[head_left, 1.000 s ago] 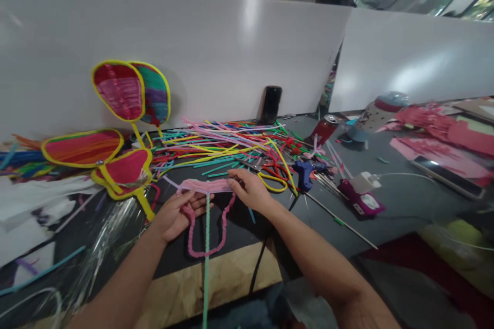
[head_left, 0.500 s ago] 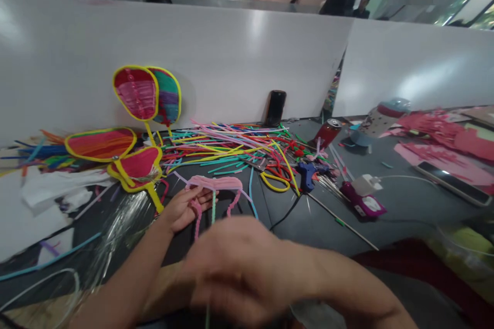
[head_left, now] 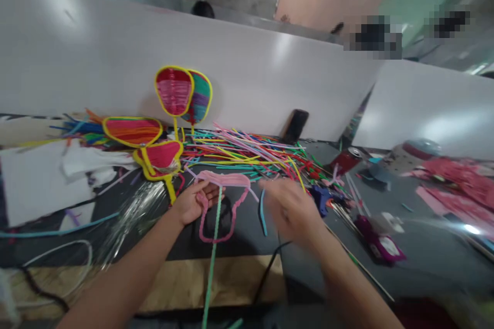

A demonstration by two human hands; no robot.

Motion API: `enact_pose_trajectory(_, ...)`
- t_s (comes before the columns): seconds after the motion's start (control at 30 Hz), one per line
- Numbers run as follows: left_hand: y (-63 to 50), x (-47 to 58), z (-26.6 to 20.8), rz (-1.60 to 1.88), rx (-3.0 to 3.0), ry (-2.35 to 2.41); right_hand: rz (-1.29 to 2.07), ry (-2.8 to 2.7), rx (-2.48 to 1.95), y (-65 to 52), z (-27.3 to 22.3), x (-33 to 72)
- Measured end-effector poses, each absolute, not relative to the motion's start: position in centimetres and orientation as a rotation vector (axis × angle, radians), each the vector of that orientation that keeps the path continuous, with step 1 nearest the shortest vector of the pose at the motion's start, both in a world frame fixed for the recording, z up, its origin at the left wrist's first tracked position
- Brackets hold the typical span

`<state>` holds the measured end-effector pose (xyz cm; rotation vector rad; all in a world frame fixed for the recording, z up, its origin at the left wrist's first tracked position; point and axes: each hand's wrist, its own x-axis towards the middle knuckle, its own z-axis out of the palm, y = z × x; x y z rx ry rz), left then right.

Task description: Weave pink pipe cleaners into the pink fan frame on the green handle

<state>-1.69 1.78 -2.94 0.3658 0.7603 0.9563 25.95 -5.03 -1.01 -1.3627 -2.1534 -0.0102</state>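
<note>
Pink frame: pipe-cleaner piece (head_left: 227,180), just on the near side of the pile (head_left: 243,151) of loose pipe cleaners; thick band toward the pile, thin loop away from it
Green stem: long strip (head_left: 212,267), from the band across the loop, away from the pile
Weight: looks very light
Stiffness: soft fuzz over wire, probably; bendy, should keep a bend
Slip: fuzzy, unlikely to slide
Fragility: loop likely to warp if squeezed; shouldn't break
Best hold: thick band, or where the stem meets it; loop a poor grip, I judge
Left hand: (head_left: 194,203) near side of the pile; holds the band's left end, thumb over, other fingers behind and loosely spread
Right hand: (head_left: 291,211) near side of the pile, toward its right end, apart from the frame; fingers look partly curled; blurred, can't tell how wide or whether anything is held
Blue strip: (head_left: 263,216) on the worktop (head_left: 249,239), near side of the pile, just beside the right hand
Glue gun: (head_left: 320,199) near right end of the pile
Fans: yellow-rimmed pair (head_left: 173,92) behind the pile's left end
Phone: (head_left: 296,126) behind the pile, leaning
</note>
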Motion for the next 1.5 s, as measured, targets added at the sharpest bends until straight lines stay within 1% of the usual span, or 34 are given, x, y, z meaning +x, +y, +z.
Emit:
enact_pose_trajectory(0.1, 2.0, -2.1, -2.6, 1.076, 0.248, 0.795, -0.102, -2.205, -2.027, -1.1, 0.7, 26.9)
enact_pose_trajectory(0.17, 2.1, -2.1, -2.4, 1.14, 0.211, 0.795, -0.049, -2.252, -2.119, 0.3, 0.1, 27.3)
enact_pose_trajectory(0.37, 2.1, -2.0, -2.6, 1.18, 0.188, 0.761, -0.076, -2.305, -2.13, 0.7, -2.9, 27.9)
enact_pose_trajectory(0.5, 1.9, -2.3, -3.0, 1.167, 0.226, 0.696, -0.019, -2.256, -2.138, 0.7, -3.4, 28.4)
enact_pose_trajectory(0.7, 1.7, -2.5, -2.8, 1.165, 0.204, 0.677, -0.051, -2.068, -2.067, 0.4, -3.8, 29.3)
enact_pose_trajectory(0.87, 1.8, -2.7, -2.4, 1.148, 0.153, 0.634, 0.122, -1.896, -2.02, 0.1, -3.5, 30.6)
enact_pose_trajectory(1.07, 2.1, -2.9, -2.3, 1.215, 0.102, 0.663, 0.467, -1.871, -1.987, -0.5, -2.5, 31.7)
enact_pose_trajectory(1.23, 2.5, -3.1, -2.0, 1.307, 0.045, 0.691, 0.554, -1.91, -1.764, -0.8, -2.4, 31.3)
enact_pose_trajectory(1.33, 2.6, -3.0, -1.5, 1.316, 0.026, 0.724, 0.489, -1.914, -1.722, -0.7, -2.7, 30.8)
enact_pose_trajectory(1.5, 2.6, -3.0, -0.9, 1.286, -0.005, 0.764, 0.226, -1.998, -1.744, -0.8, -2.7, 29.8)
